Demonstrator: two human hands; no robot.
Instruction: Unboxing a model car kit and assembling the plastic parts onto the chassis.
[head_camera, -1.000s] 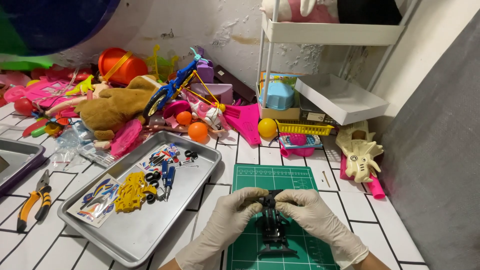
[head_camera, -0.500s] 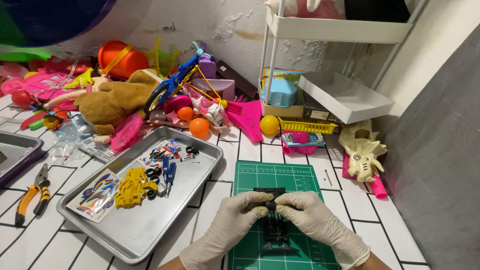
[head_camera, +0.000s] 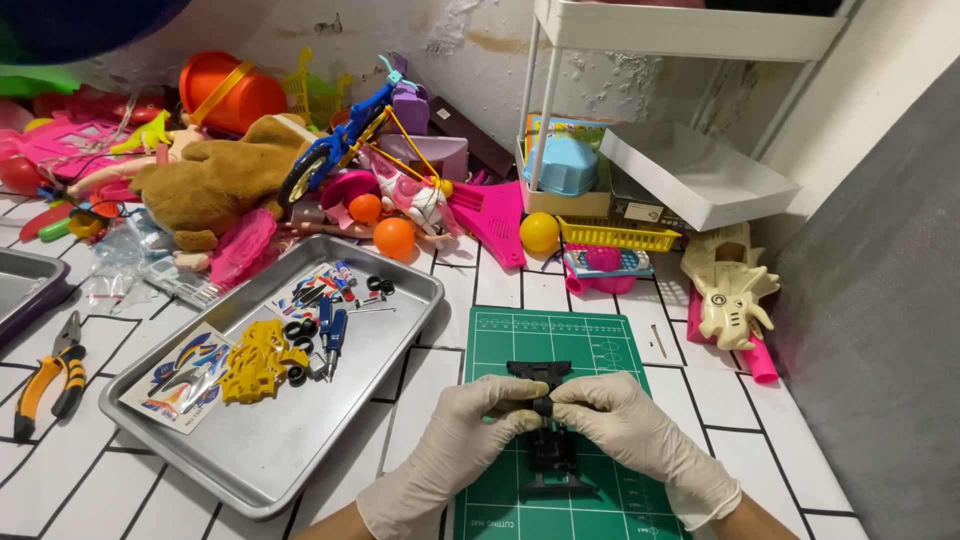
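Both my hands wear pale rubber gloves and meet over a green cutting mat (head_camera: 590, 345). My left hand (head_camera: 455, 450) and my right hand (head_camera: 635, 440) pinch the middle of a black toy car chassis (head_camera: 548, 445) that lies lengthwise on the mat. Its front end (head_camera: 539, 370) sticks out beyond my fingers and its rear end shows below them. Fingertips of both hands touch at the chassis centre and hide that part.
A metal tray (head_camera: 270, 440) left of the mat holds yellow parts (head_camera: 255, 360), black wheels, a blue screwdriver (head_camera: 333, 330) and sticker sheets. Orange-handled pliers (head_camera: 50, 385) lie far left. A pile of toys lines the wall; a white shelf unit (head_camera: 680, 180) and a cream toy (head_camera: 730, 290) stand at right.
The view has shifted slightly closer; my hands stay on the chassis, fingers pressed a bit tighter together at its middle.
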